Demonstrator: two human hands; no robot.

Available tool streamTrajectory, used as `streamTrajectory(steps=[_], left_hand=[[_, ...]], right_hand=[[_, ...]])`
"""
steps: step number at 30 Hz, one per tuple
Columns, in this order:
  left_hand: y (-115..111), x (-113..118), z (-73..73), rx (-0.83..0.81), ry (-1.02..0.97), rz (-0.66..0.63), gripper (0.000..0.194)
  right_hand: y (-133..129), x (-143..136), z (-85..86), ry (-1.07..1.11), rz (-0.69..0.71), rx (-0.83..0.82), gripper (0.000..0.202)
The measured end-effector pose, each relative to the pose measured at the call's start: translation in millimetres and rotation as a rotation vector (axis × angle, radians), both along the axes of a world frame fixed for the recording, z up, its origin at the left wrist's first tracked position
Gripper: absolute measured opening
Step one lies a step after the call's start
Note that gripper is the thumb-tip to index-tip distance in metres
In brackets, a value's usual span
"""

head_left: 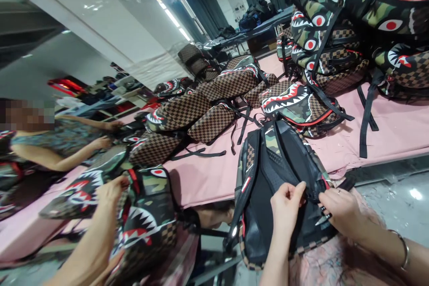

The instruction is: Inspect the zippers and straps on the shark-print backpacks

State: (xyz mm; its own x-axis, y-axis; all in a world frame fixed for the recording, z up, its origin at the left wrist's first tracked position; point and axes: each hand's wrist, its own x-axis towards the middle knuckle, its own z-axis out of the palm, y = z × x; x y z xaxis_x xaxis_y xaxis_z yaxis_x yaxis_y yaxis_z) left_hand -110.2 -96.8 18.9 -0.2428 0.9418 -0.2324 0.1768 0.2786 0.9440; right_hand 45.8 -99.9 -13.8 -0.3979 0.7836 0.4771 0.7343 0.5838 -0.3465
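Observation:
A backpack (258, 214) lies back side up before me, its black padded back panel and shoulder straps showing and a brown checkered edge around it. Over the middle of that panel, my left hand (286, 208) is closed in a pinch beside a shoulder strap; what sits between its fingertips is too small to make out. My right hand (343, 212) is at the backpack's right edge, near a black strap. It holds small thread snips (323, 220), whose pointed metal blades stick out below the fingers.
A co-worker's hand (112, 192) at left grips another shark-print backpack (150, 214). Farther left sits another person (63, 138). Checkered backpacks (187, 109) lie along the pink table (208, 174), with a tall stack of camouflage backpacks (331, 49) at right. Loose straps (367, 116) hang over the table.

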Motion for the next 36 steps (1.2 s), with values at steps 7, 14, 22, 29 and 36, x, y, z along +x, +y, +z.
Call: streamTrajectory(steps=[7, 14, 22, 29, 36], left_hand=[[-1.4, 15.3, -14.1, 0.005, -0.722, 0.315, 0.026], [-2.8, 18.5, -25.2, -0.042, -1.015, 0.378, 0.017], [-2.2, 20.5, -23.8, -0.055, -1.041, 0.387, 0.018], [-1.7, 18.6, -29.2, -0.075, -1.061, 0.394, 0.018], [-1.7, 19.5, -30.8, -0.065, -1.055, 0.339, 0.019]], right_hand=[[-18.2, -3.3, -8.8, 0.173, 0.004, -0.240, 0.046], [12.3, 34.6, 11.7, 0.272, 0.077, -0.348, 0.022], [55.4, 34.5, 18.2, 0.055, 0.279, -0.199, 0.016], [57.0, 35.7, 15.8, -0.004, 0.336, -0.186, 0.018], [58.9, 27.9, 13.7, 0.207, 0.431, -0.407, 0.015]])
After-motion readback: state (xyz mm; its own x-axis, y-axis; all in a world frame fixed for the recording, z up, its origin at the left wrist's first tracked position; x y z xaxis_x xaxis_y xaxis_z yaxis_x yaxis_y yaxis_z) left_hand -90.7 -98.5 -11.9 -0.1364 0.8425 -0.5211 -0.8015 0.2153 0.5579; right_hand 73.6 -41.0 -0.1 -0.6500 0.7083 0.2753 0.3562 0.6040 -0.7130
